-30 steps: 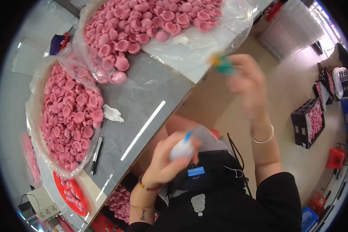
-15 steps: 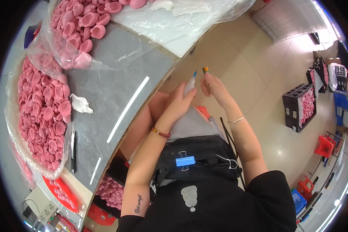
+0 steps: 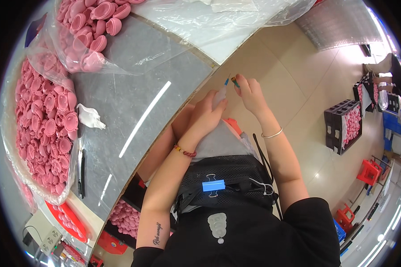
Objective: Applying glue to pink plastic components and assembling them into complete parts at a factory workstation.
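Note:
My left hand (image 3: 208,111) is closed around a small white squeeze bottle (image 3: 219,96) with a blue needle tip that points up and away from me. Just to its right, my right hand (image 3: 253,95) pinches a small green-and-orange piece (image 3: 235,81), its kind too small to make out. That piece is close beside the needle; whether they touch I cannot tell. Both hands are in front of my lap, off the right edge of the grey table (image 3: 129,102).
Clear plastic bags of pink cup-shaped parts (image 3: 44,129) lie on the table's left, near a crumpled white scrap (image 3: 91,116) and a black pen (image 3: 81,173). A red tray (image 3: 67,221) sits at lower left. On the floor to the right stand a black crate (image 3: 333,129) and red stools (image 3: 369,172).
My right hand has turned and tilted the small piece, bringing it to the left, nearer the needle tip. My left hand keeps its grip on the bottle. The view has shifted slightly.

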